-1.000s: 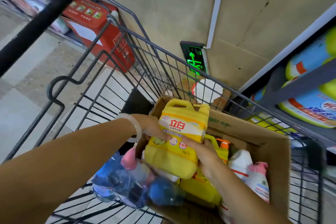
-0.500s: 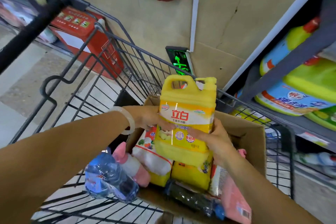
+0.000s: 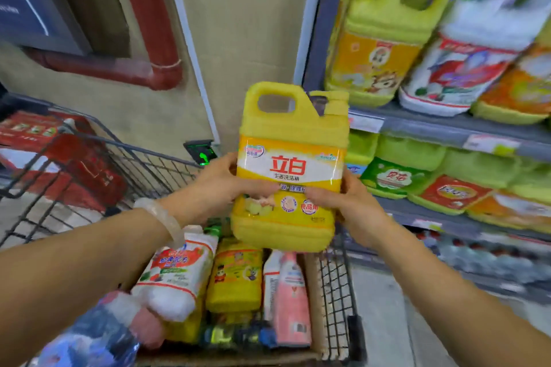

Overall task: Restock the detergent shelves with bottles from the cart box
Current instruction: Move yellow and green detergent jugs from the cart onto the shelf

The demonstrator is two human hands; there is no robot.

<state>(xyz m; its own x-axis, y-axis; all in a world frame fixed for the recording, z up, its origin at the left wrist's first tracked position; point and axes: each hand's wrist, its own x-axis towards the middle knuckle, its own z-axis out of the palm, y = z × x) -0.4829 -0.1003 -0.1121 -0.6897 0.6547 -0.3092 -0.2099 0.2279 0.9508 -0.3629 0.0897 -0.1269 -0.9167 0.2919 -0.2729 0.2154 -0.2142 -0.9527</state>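
Above the cart box [image 3: 313, 301], head view: yellow detergent jug [image 3: 290, 164] held upright in mid-air, clear of the box contents. Left hand [image 3: 222, 183] grips its left side, fingers curled onto the label; pale bangle [image 3: 161, 219] on that wrist. Right hand [image 3: 347, 207] grips the jug's lower right edge. Box sits in the wire cart [image 3: 98, 152]; inside it a white bottle [image 3: 176, 274] at the left edge, a yellow bottle [image 3: 235, 277] mid-box, a pink bottle [image 3: 290, 298] toward the right wall. Detergent shelves [image 3: 447, 125] stand right of the cart, blurred, stocked with yellow jugs [image 3: 384, 39].
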